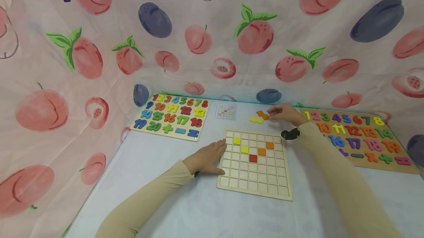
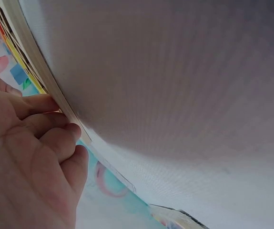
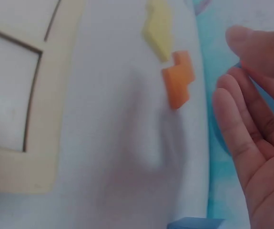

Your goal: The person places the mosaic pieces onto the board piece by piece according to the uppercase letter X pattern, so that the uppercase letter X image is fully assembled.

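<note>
Thumb and fingers of the right hand (image 1: pixel 286 113) are parted and softly bent, with nothing seen in their grasp, just beside the loose orange tiles (image 1: pixel 263 115). The left hand (image 1: pixel 206 158) is spread, thumb apart from the fingers, and its fingertips touch the left edge of the grid (image 1: pixel 243 175), which lies flat on the table (image 1: pixel 185 201) in front of the person. Five tiles sit in its cells in a V: two yellow down the left arm, a red tile (image 1: pixel 253 158) at the bottom, two orange up the right arm. Loose yellow tiles (image 1: pixel 256 119) lie next to the loose orange ones, beyond the grid. A pattern card (image 1: pixel 225 111) lies to their left. One number board (image 1: pixel 162 133) stands at the far left, another (image 1: pixel 379 165) at the right, partly behind the right arm.
</note>
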Demonstrator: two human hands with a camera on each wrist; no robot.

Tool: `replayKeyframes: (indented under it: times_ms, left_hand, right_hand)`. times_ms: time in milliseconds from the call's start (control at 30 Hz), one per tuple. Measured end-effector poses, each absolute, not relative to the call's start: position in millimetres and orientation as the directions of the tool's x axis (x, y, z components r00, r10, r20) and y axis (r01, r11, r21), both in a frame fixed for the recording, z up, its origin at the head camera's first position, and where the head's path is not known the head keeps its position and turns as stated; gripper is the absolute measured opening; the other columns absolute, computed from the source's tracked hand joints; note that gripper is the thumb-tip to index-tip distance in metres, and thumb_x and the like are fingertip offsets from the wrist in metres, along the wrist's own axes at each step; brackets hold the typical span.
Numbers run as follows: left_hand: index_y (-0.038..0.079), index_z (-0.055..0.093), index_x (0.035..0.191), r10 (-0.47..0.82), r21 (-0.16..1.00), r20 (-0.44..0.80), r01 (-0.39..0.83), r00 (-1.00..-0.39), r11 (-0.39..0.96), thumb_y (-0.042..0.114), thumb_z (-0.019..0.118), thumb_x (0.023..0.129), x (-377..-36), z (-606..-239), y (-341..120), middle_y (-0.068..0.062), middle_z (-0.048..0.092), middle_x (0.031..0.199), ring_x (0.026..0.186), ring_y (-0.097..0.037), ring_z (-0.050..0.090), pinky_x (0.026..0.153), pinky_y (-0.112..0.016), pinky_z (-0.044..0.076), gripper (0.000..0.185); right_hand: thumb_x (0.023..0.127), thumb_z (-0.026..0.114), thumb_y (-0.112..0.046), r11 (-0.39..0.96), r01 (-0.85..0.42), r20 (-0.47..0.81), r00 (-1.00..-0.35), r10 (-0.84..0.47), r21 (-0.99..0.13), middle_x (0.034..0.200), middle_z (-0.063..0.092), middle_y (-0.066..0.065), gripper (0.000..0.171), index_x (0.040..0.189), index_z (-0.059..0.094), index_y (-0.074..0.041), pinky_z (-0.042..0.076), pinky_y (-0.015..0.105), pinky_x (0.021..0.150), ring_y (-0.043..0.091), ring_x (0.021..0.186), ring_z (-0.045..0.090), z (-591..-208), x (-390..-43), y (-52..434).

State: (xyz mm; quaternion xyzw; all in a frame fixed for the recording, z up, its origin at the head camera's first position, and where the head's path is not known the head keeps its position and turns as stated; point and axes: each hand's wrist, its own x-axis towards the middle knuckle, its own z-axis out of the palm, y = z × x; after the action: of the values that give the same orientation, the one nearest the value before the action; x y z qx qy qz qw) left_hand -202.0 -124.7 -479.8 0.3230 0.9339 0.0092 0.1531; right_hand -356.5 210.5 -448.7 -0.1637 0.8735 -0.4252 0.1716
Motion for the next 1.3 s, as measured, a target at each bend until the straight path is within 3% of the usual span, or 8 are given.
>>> replayKeyframes:
  times_ms: [233,467,667,1300]
  left_hand:
    - [0.005,0.018,0.15,0.61,0.112,-0.279,0.606,-0.742,0.788,0.061,0.062,0.079,-202.4,-479.9,-125.2,-0.01,0.012,0.159,0.147,-0.021,0.015,0.12,-0.032,0.018,0.101]
    - [0.004,0.018,0.15,0.611,0.116,-0.274,0.605,-0.743,0.788,0.06,0.062,0.079,-203.1,-480.1,-125.0,-0.01,0.013,0.159,0.147,-0.021,0.015,0.12,-0.032,0.018,0.101]
    - [0.005,0.018,0.15,0.607,0.114,-0.274,0.601,-0.746,0.791,0.06,0.063,0.079,-202.6,-480.9,-124.2,-0.01,0.012,0.159,0.147,-0.02,0.015,0.12,-0.031,0.018,0.101]
    - [0.005,0.019,0.15,0.604,0.107,-0.275,0.601,-0.748,0.792,0.061,0.062,0.079,-201.1,-478.8,-124.6,-0.01,0.014,0.159,0.147,-0.02,0.016,0.12,-0.031,0.018,0.1]
  right_hand:
    - [0.086,0.066,-0.005,0.595,-0.154,-0.121,-0.91,-0.396,-0.789,0.124,0.058,0.029,0.042,0.124,0.055,0.009,0.05,0.041,0.096,0.032,0.109,0.061,-459.3,-364.5,204.6]
    - [0.084,0.067,-0.003,0.615,-0.162,-0.12,-0.912,-0.391,-0.772,0.125,0.056,0.029,0.043,0.124,0.055,0.008,0.044,0.05,0.101,0.04,0.116,0.054,-467.2,-371.0,200.5]
    - [0.083,0.066,-0.002,0.655,-0.17,-0.12,-0.92,-0.374,-0.736,0.125,0.057,0.028,0.042,0.122,0.057,0.007,0.041,0.05,0.104,0.039,0.116,0.053,-471.2,-371.6,198.0]
    - [0.08,0.072,-0.006,0.668,-0.132,-0.127,-0.937,-0.324,-0.732,0.118,0.062,0.026,0.041,0.118,0.061,0.005,0.049,0.043,0.094,0.033,0.106,0.059,-486.0,-373.6,208.8]
